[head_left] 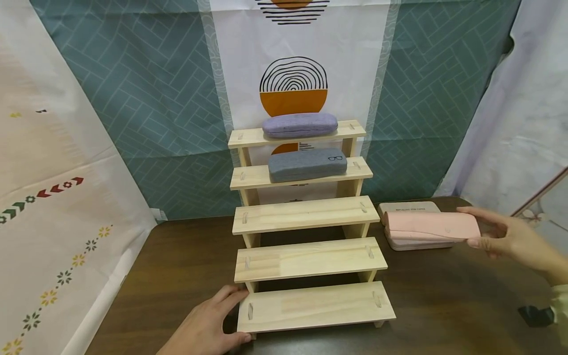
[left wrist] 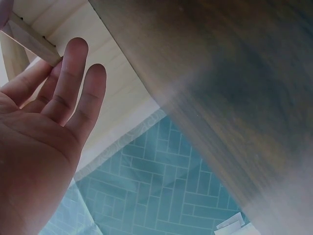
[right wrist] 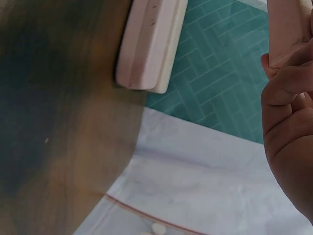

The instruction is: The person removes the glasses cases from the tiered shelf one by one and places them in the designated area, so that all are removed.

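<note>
The right hand (head_left: pixel 510 236) holds a pink glasses case (head_left: pixel 432 226) by its right end, fingers (head_left: pixel 477 211) curled over the top and thumb beneath, clamped on the case. The case is held level above the counter (head_left: pixel 443 305), just in front of and partly covering a second pale case (head_left: pixel 408 207) that lies on the counter to the right of the wooden stepped shelf (head_left: pixel 306 256). In the head view only the top edge and lower rim of the second case show. In the right wrist view the held case (right wrist: pixel 291 29) is cut off by the top and right edges, and only the thumb side of the hand (right wrist: pixel 288 122) is visible; the second case (right wrist: pixel 151 44) appears whole except for its upper end.

The left hand (head_left: pixel 208 323) rests at the left end of the lowest step, fingers straight and slightly apart, thumb under the front edge; the wrist is cut off by the bottom edge. In the left wrist view the fingers (left wrist: pixel 73 83) touch a shelf support, and the thumb is out of frame.

A lilac case (head_left: pixel 299 124) lies on the top step and a grey case (head_left: pixel 307 164) on the second step. The three lower steps carry nothing. The wrist views are blurred over the counter surface
</note>
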A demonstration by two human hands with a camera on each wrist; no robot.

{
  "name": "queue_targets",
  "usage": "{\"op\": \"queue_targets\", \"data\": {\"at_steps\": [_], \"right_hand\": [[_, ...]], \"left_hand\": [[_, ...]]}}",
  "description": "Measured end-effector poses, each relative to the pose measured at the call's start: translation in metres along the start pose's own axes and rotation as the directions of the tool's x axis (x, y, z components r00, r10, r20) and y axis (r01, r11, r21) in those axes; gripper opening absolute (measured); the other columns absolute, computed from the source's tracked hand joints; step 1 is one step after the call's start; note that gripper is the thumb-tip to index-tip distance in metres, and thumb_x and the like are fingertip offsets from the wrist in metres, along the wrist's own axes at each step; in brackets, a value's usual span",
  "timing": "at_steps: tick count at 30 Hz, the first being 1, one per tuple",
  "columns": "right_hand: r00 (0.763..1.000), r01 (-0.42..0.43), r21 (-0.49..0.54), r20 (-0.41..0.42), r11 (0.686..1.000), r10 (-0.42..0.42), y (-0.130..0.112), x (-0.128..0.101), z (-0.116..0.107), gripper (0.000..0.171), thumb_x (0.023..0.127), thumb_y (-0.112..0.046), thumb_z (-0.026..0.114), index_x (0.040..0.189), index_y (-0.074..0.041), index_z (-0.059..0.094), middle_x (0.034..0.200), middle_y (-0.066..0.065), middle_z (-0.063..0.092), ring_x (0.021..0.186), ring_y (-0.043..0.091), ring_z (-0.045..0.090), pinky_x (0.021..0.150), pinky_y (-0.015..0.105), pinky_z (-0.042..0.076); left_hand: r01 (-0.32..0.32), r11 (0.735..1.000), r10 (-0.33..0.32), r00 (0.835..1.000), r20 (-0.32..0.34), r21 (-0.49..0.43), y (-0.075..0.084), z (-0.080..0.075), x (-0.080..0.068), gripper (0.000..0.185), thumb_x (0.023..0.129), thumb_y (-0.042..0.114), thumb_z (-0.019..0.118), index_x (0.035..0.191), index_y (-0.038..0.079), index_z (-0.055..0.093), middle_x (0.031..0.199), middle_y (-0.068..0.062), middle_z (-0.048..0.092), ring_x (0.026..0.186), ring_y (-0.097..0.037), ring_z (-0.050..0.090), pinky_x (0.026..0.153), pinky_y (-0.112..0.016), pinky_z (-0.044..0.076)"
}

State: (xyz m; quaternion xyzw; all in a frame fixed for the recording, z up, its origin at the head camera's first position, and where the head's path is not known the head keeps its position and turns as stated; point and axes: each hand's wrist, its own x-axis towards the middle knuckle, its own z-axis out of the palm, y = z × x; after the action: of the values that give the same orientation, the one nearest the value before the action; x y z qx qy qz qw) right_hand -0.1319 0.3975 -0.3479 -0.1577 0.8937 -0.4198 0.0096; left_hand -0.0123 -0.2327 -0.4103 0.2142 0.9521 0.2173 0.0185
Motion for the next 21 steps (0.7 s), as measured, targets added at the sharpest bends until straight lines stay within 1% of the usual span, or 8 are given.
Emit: {"op": "queue_targets", "data": {"at_steps": [4,6,7,11,12,14,17,21], "right_hand": [[0.999,0.025,0.011,0.038,1.000,-0.026,0.014,-0.003,0.001,0.075,0.090,0.004,0.071,0.155,-0.019,0.043,0.082,-0.005,0.066,0.051,0.020,0.050,0.043,0.034,0.041],[0.997,0.032,0.011,0.064,0.999,-0.032,0.021,-0.004,0.001,0.075,0.090,0.004,0.071,0.155,-0.018,0.042,0.090,-0.005,0.068,0.050,0.020,0.049,0.042,0.034,0.040],[0.997,0.030,0.001,0.074,1.000,-0.030,0.024,-0.004,0.002,0.075,0.090,0.002,0.072,0.155,-0.018,0.042,0.095,-0.007,0.068,0.049,0.019,0.050,0.042,0.034,0.040],[0.992,0.011,0.006,0.123,1.000,-0.011,0.034,-0.004,0.005,0.073,0.091,-0.001,0.072,0.155,-0.018,0.041,0.094,-0.003,0.068,0.047,0.017,0.047,0.040,0.034,0.039],[0.992,0.003,0.009,0.128,1.000,-0.004,0.035,-0.005,0.006,0.072,0.091,-0.002,0.072,0.154,-0.018,0.042,0.099,-0.004,0.067,0.046,0.015,0.046,0.039,0.034,0.039],[0.988,-0.011,0.027,0.153,1.000,0.007,0.040,-0.006,0.008,0.071,0.092,-0.002,0.072,0.154,-0.019,0.042,0.097,-0.002,0.069,0.047,0.011,0.045,0.040,0.032,0.039],[0.986,-0.012,0.048,0.170,0.999,0.004,0.047,-0.008,0.010,0.069,0.092,-0.001,0.071,0.153,-0.016,0.043,0.106,-0.007,0.067,0.047,0.008,0.043,0.039,0.032,0.039],[0.987,0.005,0.044,0.157,0.999,-0.011,0.055,-0.010,0.011,0.067,0.091,-0.001,0.072,0.151,-0.013,0.044,0.116,-0.019,0.062,0.047,0.010,0.045,0.038,0.032,0.039]], "left_hand": [[-0.004,1.000,0.004,1.000,-0.002,0.007,0.000,0.000,0.000,0.074,0.082,0.061,0.076,0.139,0.016,0.059,0.133,0.010,0.049,0.097,-0.013,0.061,0.076,-0.037,0.053],[-0.008,1.000,0.008,1.000,-0.007,0.010,0.000,0.000,0.000,0.074,0.082,0.061,0.076,0.138,0.016,0.059,0.133,0.010,0.049,0.097,-0.012,0.061,0.076,-0.037,0.053],[-0.007,1.000,0.008,1.000,-0.009,0.011,0.000,0.000,0.000,0.074,0.082,0.061,0.076,0.138,0.016,0.059,0.133,0.010,0.049,0.097,-0.012,0.061,0.076,-0.037,0.053],[-0.007,1.000,0.007,1.000,-0.008,0.008,-0.001,0.000,0.000,0.075,0.082,0.061,0.076,0.138,0.015,0.059,0.133,0.010,0.049,0.097,-0.012,0.062,0.076,-0.037,0.053],[-0.004,1.000,0.004,1.000,0.000,0.003,-0.001,0.000,0.000,0.075,0.082,0.062,0.075,0.139,0.015,0.059,0.133,0.009,0.049,0.098,-0.012,0.061,0.076,-0.037,0.053],[-0.001,1.000,0.001,1.000,0.013,-0.004,-0.001,-0.001,0.000,0.075,0.083,0.062,0.075,0.139,0.015,0.058,0.133,0.009,0.049,0.098,-0.013,0.061,0.076,-0.037,0.053],[0.003,1.000,-0.002,1.000,0.029,-0.013,-0.001,-0.001,0.000,0.076,0.083,0.063,0.074,0.140,0.014,0.058,0.133,0.008,0.049,0.099,-0.012,0.061,0.076,-0.037,0.053],[-0.004,1.000,0.004,1.000,0.012,-0.004,-0.001,-0.001,0.000,0.075,0.083,0.062,0.074,0.140,0.015,0.058,0.133,0.009,0.049,0.098,-0.012,0.061,0.075,-0.037,0.053]]}}
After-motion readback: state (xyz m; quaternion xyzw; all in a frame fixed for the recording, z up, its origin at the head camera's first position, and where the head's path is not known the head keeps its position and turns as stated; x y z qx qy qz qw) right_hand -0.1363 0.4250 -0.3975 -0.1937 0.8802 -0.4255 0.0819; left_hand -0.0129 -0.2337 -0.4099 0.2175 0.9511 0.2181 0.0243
